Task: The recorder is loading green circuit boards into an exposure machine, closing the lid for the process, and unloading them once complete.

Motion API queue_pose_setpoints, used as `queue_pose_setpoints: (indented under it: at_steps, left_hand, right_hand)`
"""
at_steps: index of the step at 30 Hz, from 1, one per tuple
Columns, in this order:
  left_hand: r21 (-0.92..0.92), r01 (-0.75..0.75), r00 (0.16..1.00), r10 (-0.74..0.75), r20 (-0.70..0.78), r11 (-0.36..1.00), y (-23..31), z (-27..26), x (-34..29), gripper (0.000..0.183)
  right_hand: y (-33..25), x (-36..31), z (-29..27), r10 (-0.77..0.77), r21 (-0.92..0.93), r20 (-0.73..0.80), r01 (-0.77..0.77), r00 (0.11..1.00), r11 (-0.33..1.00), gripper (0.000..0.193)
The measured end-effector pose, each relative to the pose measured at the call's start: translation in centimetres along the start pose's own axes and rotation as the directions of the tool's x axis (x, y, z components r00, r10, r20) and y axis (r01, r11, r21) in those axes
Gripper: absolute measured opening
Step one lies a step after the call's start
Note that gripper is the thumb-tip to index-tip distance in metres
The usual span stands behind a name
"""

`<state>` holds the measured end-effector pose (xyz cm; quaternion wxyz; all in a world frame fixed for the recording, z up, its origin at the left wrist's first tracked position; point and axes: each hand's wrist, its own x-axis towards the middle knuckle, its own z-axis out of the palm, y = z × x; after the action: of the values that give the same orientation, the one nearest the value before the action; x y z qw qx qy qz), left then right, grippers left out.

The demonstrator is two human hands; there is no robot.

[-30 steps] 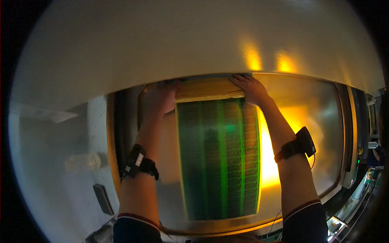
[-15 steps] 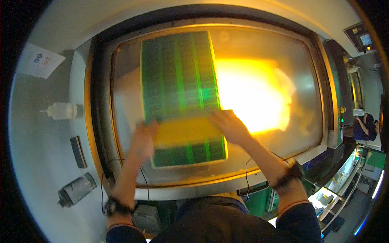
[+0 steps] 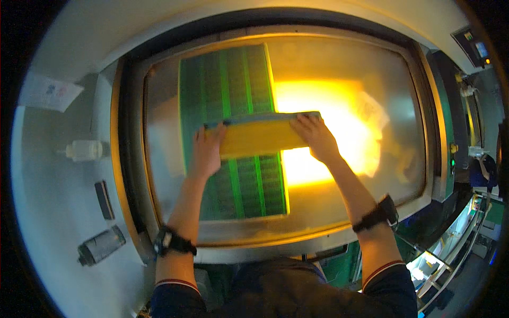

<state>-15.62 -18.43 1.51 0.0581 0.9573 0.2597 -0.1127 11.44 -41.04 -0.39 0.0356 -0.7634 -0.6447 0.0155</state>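
A wide yellow bar with a blue-grey far edge (image 3: 260, 137) lies crosswise over a dark green panel with bright green stripes (image 3: 207, 85). My left hand (image 3: 208, 151) is closed on the bar's left end, its fingertips at the far edge. My right hand (image 3: 319, 139) grips the other end, which sticks out past the panel's right side. The bar covers the middle of the panel. Whether it presses on the panel or hovers just above it, I cannot tell.
The panel lies on a framed, shiny flat bed (image 3: 360, 209) with a glaring yellow-white light right of it. On the left ledge are a white squeeze bottle (image 3: 85, 150), a dark narrow block (image 3: 104, 200) and a grey cylinder (image 3: 102, 246). Another person (image 3: 482, 170) is far right.
Both hands have moved the yellow bar away from me along the panel and a little to the right. More of the panel's near part shows now.
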Motion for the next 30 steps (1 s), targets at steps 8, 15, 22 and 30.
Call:
queue_pose_setpoints:
  at_steps: [8,15,22,30]
  left_hand:
    - [-0.071,0.052,0.990,-0.061,-0.129,0.996,-11.6,-4.7,26.2,0.071]
    - [-0.062,-0.079,0.955,0.058,-0.292,0.995,-10.5,-5.2,24.2,0.066]
    - [-0.260,-0.066,0.954,0.137,0.265,0.963,2.1,-2.8,-1.9,0.048]
    - [-0.124,-0.141,0.865,0.183,0.468,0.982,15.9,-3.9,-25.5,0.073]
  right_hand:
    - [13.6,25.3,1.9,-0.006,0.035,-0.038,0.008,0.999,0.999,0.065]
    - [14.3,24.4,2.5,-0.029,-0.016,-0.178,0.027,0.984,1.000,0.064]
    - [1.2,-3.9,-2.2,0.066,0.616,0.388,-0.312,0.919,0.723,0.066]
    - [-9.1,-26.8,-6.0,-0.216,0.483,0.343,0.026,0.914,0.875,0.077]
